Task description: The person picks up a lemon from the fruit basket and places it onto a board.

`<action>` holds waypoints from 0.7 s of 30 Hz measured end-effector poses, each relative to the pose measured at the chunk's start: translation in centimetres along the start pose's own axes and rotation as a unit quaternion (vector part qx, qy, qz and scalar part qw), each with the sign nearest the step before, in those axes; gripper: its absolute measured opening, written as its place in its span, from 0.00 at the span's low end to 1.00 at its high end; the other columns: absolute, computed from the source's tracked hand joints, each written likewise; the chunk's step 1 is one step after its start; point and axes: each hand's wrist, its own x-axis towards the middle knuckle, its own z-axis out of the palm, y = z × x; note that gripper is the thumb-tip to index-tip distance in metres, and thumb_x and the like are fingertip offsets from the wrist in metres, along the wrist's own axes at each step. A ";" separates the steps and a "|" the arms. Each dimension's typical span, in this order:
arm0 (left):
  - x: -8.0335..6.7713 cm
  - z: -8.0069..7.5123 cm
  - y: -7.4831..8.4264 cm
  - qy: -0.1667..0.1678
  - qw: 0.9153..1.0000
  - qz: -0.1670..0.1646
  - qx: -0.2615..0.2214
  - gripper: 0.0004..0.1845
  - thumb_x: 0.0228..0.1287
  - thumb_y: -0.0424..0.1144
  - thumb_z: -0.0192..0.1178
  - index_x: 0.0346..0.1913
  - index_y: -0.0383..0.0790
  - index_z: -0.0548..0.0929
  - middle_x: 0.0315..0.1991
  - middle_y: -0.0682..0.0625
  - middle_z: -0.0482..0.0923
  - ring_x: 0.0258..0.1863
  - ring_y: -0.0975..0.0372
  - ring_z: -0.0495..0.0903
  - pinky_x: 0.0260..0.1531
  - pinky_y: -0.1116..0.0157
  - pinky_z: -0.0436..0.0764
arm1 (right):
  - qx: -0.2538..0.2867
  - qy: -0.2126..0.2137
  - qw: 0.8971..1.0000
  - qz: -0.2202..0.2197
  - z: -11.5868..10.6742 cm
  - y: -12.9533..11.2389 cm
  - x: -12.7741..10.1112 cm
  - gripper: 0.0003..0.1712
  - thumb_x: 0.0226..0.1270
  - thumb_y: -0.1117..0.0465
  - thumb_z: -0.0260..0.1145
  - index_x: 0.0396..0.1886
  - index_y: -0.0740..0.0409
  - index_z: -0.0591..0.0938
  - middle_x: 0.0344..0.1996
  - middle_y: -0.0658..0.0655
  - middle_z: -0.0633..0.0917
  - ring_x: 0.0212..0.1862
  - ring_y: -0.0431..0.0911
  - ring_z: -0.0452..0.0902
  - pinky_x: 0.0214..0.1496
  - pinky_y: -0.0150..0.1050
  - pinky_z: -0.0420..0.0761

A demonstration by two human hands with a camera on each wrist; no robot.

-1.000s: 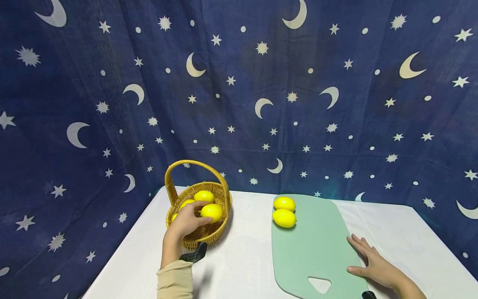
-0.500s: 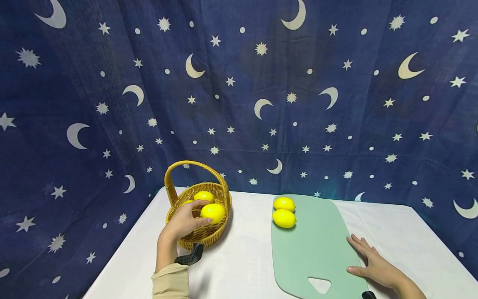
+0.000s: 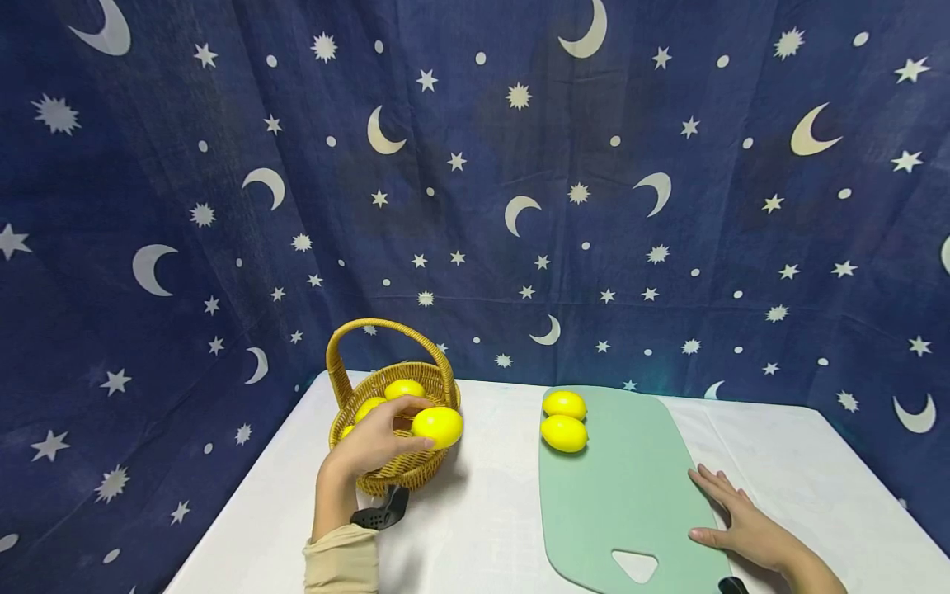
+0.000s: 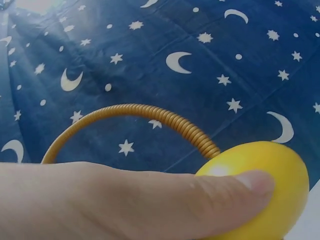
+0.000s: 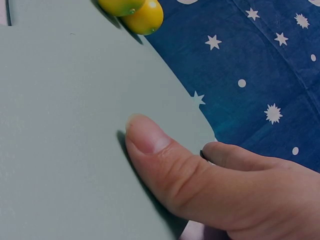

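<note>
your left hand (image 3: pixel 371 450) grips a lemon (image 3: pixel 438 426) at lower centre-left, over the basket (image 3: pixel 404 470) rim. expect a light, smooth, firm, roundish body; hold it across the middle. your right hand (image 3: pixel 742 528) lies flat, fingers straight, on the cutting board (image 3: pixel 623 495).

The person's left hand (image 3: pixel 371 450) is raised with a beige-sleeved forearm (image 3: pixel 341 561) behind it, fingers and thumb curled in a grip. The right hand (image 3: pixel 742 524) lies flat, palm down, fingers straight and slightly spread.
</note>
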 end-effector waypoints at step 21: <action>2.1 3.0 0.9 -0.075 0.996 0.045 -0.020 0.28 0.56 0.43 0.68 0.61 0.47 0.75 0.55 0.53 0.77 0.53 0.58 0.77 0.57 0.59 0.76 | 0.000 -0.002 1.000 0.008 -0.1 -0.2 -0.1 0.53 0.48 0.52 0.73 0.68 0.73 0.58 0.68 0.81 0.47 0.69 0.77 0.29 0.64 0.71 0.22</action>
